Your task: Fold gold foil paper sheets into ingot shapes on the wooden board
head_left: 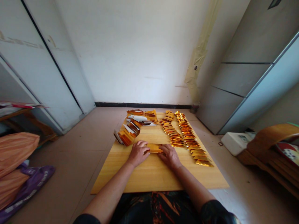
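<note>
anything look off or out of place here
The wrinkled yellowish strip down the wall looks odd, like a makeshift patch with a dark spot. A small ring lies loose on the floor near the white box. On the table, the inner row of folded gold pieces bends unevenly.

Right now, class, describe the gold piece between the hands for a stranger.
Find the wooden table, then the left hand and right hand near its middle. The gold piece lies between them. Unlike the gold rows at right, only it is held.
</note>
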The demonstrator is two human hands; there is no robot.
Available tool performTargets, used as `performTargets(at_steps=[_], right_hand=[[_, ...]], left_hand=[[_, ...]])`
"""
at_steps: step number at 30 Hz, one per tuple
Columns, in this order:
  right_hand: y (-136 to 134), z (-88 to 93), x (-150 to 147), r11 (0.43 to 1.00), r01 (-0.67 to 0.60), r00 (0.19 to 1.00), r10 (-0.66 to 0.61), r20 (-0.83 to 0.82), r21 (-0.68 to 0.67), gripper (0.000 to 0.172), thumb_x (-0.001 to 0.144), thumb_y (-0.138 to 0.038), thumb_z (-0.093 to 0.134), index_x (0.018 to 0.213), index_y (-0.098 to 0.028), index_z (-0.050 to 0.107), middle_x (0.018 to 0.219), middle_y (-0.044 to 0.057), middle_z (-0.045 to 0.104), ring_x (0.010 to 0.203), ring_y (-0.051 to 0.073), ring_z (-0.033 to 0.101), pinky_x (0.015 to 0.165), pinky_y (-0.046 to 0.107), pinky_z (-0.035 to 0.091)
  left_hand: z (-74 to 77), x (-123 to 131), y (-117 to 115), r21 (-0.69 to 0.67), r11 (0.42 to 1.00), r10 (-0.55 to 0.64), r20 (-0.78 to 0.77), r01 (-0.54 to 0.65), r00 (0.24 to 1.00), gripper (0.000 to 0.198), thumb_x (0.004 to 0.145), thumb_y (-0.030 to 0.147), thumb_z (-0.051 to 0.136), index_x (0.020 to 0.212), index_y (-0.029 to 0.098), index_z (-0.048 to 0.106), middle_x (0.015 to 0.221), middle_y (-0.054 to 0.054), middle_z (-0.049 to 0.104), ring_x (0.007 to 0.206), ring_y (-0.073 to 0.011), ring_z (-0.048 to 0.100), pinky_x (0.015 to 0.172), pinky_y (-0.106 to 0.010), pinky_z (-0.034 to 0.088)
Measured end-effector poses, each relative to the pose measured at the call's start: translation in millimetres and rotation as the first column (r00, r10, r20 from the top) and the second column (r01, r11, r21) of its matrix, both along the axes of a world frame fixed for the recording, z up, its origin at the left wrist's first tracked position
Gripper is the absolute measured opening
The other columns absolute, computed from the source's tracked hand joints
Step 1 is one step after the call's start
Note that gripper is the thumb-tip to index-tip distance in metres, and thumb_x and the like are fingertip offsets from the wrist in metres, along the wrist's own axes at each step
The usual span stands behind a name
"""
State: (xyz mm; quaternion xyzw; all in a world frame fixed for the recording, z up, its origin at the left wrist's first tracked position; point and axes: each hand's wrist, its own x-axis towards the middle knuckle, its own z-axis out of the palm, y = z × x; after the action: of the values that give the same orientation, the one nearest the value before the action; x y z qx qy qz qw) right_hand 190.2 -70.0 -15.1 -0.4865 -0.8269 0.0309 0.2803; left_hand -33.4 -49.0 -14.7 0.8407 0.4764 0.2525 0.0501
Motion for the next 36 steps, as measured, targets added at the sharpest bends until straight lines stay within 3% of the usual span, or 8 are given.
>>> performTargets(at_steps=[3, 6, 13, 18, 22, 30, 36], right_hand=[[2, -2.2, -2, 0.999, -0.027, 0.999, 0.027, 0.027, 0.025, 0.011, 0.086, -0.024, 0.059, 0.088, -0.022, 0.069, 0.093, 0.005, 0.064, 0.087, 0.017, 0.053, 0.078, 0.028, 0.037], [4, -3.0, -3, 0.999, -0.034, 0.997, 0.032, 0.074, 0.028, 0.014, 0.087, -0.024, 0.059, 0.078, -0.022, 0.07, 0.085, 0.003, 0.064, 0.081, 0.015, 0.052, 0.074, 0.027, 0.034], [4, 2.8, -1, 0.997, -0.066, 0.997, 0.068, 0.032, -0.046, 0.019, 0.089, -0.024, 0.055, 0.08, -0.021, 0.07, 0.086, 0.003, 0.065, 0.081, 0.014, 0.053, 0.077, 0.026, 0.034], [5, 9.2, -1, 0.992, -0.033, 0.999, 0.032, -0.008, -0.119, 0.022, 0.091, -0.027, 0.052, 0.081, -0.02, 0.071, 0.083, 0.003, 0.064, 0.079, 0.014, 0.054, 0.075, 0.024, 0.036], [7, 10.7, -5, 0.989, 0.032, 0.999, -0.034, -0.009, -0.148, 0.023, 0.091, -0.027, 0.051, 0.083, -0.021, 0.071, 0.083, 0.003, 0.065, 0.078, 0.013, 0.056, 0.073, 0.022, 0.036], [8, 9.4, -16, 0.953, 0.272, 0.961, -0.261, 0.091, -0.136, 0.021, 0.088, -0.029, 0.055, 0.075, -0.017, 0.067, 0.08, 0.005, 0.063, 0.079, 0.014, 0.055, 0.073, 0.022, 0.035], [12, 10.8, -17, 0.929, 0.329, 0.941, -0.308, 0.14, -0.172, 0.02, 0.085, -0.031, 0.057, 0.073, -0.018, 0.065, 0.077, 0.004, 0.062, 0.076, 0.014, 0.054, 0.067, 0.022, 0.034]], left_hand=[[1.9, 0, -2, 0.029, 0.999, -0.014, -0.002, 0.014, 1.0, 0.018, 0.075, 0.026, 0.064, 0.092, 0.027, 0.072, 0.118, -0.004, 0.062, 0.114, -0.0259, 0.048, 0.096, -0.044, 0.038], [4.5, 1, -6, 0.058, 0.998, -0.016, 0.013, 0.015, 1.0, 0.02, 0.072, 0.025, 0.067, 0.091, 0.026, 0.072, 0.118, -0.004, 0.062, 0.112, -0.0262, 0.048, 0.095, -0.044, 0.038], [3.3, 0, -6, 0.062, 0.995, -0.088, 0.065, 0.084, 0.994, 0.01, 0.078, 0.019, 0.06, 0.08, 0.022, 0.07, 0.091, -0.003, 0.067, 0.092, -0.0196, 0.054, 0.083, -0.035, 0.042], [-1.4, 0, 2, 0.027, 0.992, -0.122, 0.125, 0.119, 0.985, 0.017, 0.083, 0.021, 0.054, 0.077, 0.018, 0.07, 0.081, -0.005, 0.065, 0.082, -0.0163, 0.055, 0.078, -0.029, 0.043], [-3.3, 1, 8, -0.02, 0.997, -0.07, 0.104, 0.072, 0.992, 0.023, 0.085, 0.02, 0.052, 0.07, 0.018, 0.069, 0.076, -0.004, 0.064, 0.078, -0.0155, 0.055, 0.076, -0.027, 0.043], [3.8, 10, 12, -0.125, 0.99, 0.068, -0.008, -0.069, 0.998, 0.021, 0.086, 0.022, 0.051, 0.075, 0.018, 0.067, 0.081, -0.005, 0.065, 0.083, -0.0171, 0.057, 0.078, -0.028, 0.041], [12.2, 17, 8, -0.128, 0.975, 0.168, -0.111, -0.182, 0.979, 0.018, 0.086, 0.026, 0.052, 0.074, 0.018, 0.064, 0.084, -0.005, 0.065, 0.085, -0.0178, 0.057, 0.076, -0.028, 0.04]])
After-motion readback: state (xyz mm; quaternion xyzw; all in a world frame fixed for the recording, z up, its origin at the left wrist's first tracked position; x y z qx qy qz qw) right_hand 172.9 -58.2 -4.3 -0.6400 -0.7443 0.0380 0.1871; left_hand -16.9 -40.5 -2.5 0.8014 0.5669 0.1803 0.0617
